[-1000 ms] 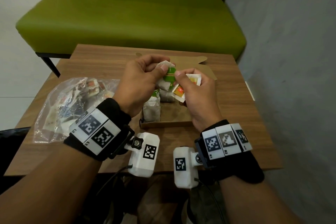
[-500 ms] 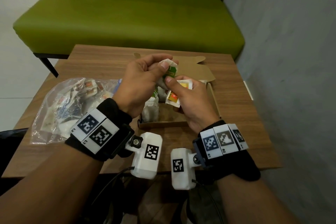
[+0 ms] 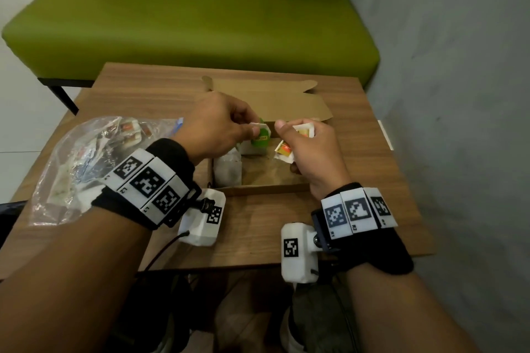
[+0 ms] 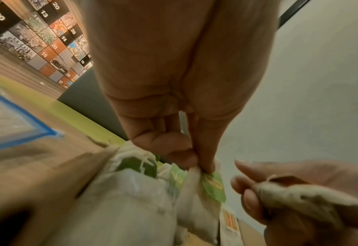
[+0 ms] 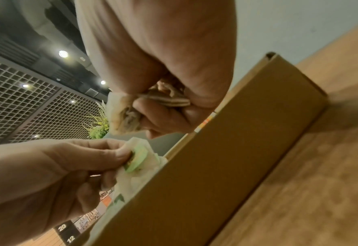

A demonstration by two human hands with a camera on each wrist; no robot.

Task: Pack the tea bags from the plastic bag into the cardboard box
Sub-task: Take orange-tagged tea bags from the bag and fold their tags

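Observation:
An open cardboard box (image 3: 266,189) lies on the wooden table, its lid folded back. My left hand (image 3: 226,126) pinches a white tea bag with a green tag (image 3: 259,137) over the box's far left part; the same tea bag with a green tag (image 4: 211,183) shows under the thumb in the left wrist view. My right hand (image 3: 304,146) grips tea bags with orange tags (image 3: 284,150) above the box's right side. Another tea bag (image 3: 228,170) stands inside at the near left corner. The clear plastic bag (image 3: 86,163) with more tea bags lies left of the box.
A green upholstered bench (image 3: 186,17) stands behind the table, and a grey wall (image 3: 459,94) runs close along the right. Bare wood (image 3: 258,229) shows between the box and the table's near edge.
Both hands have come down from above the box and moved apart; the left carries the green-tagged bag toward the box's left, the right holds the orange-tagged bags to the right.

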